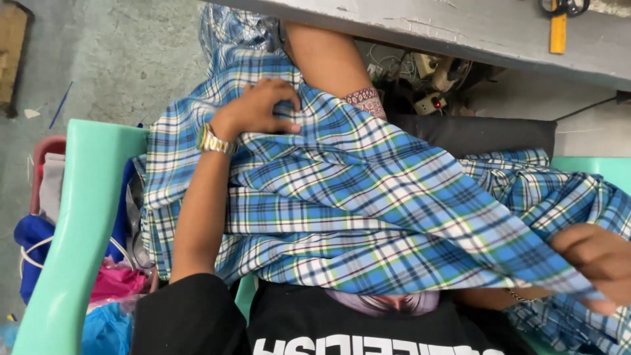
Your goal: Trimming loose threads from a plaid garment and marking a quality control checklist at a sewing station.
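Observation:
A blue, white and green plaid cloth (355, 197) is spread over my lap and knee. My left hand (261, 108), with a gold wristwatch (213, 141) on the wrist, pinches a fold of the cloth near its upper edge beside my bare knee (325, 59). My right hand (595, 260) at the lower right grips the other end of the same cloth, pulling it taut across my body. More of the plaid cloth bunches up behind the right hand.
A mint-green plastic chair arm (85, 217) runs along the left, with a pile of coloured fabrics (112, 283) beside it. A grey table edge (460, 29) crosses the top, with a yellow ruler (558, 29); cables and a power strip (430, 102) lie beneath.

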